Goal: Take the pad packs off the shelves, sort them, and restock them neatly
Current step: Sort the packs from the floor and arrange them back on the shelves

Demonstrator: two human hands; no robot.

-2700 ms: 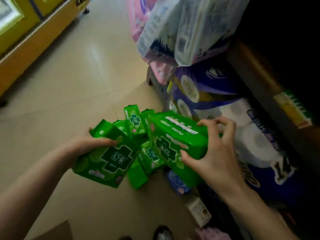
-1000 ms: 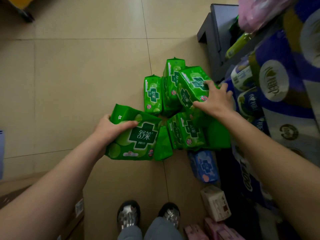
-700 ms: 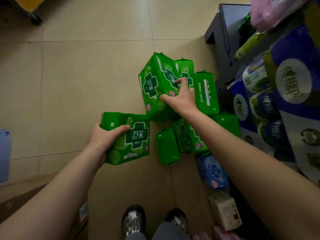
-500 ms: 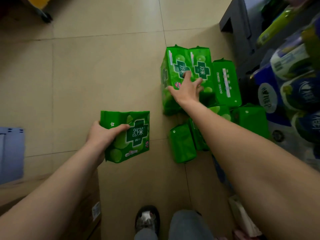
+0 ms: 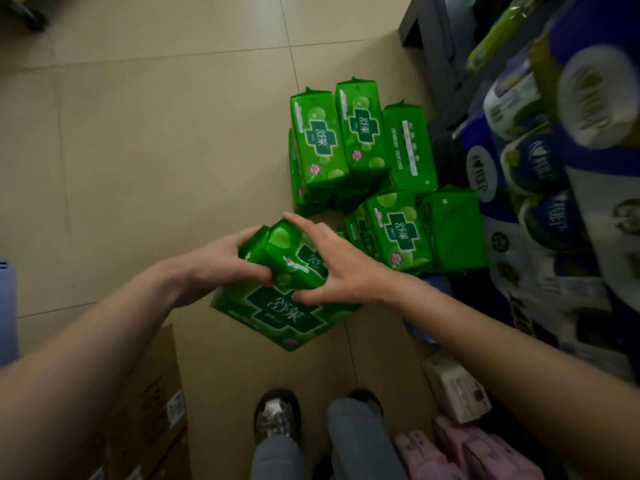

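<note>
Seen from above, green pad packs [image 5: 360, 140] lie grouped on the tiled floor [image 5: 138, 150] beside the shelf [image 5: 429, 32]; sorting looks partly done and restocking not begun; the left hand [image 5: 211, 268] grips a large pack [image 5: 277, 317] and the right hand [image 5: 332, 268] curls round a small pack [image 5: 294, 258] on top; purple bales [image 5: 540, 161], a box [image 5: 149, 403], pink packs [image 5: 471, 452] and the person's shoes [image 5: 277, 417] crowd the floor nearby.

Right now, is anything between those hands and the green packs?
No. The left hand and right hand already hold a small pack above a large pack; nothing visible lies between.
</note>
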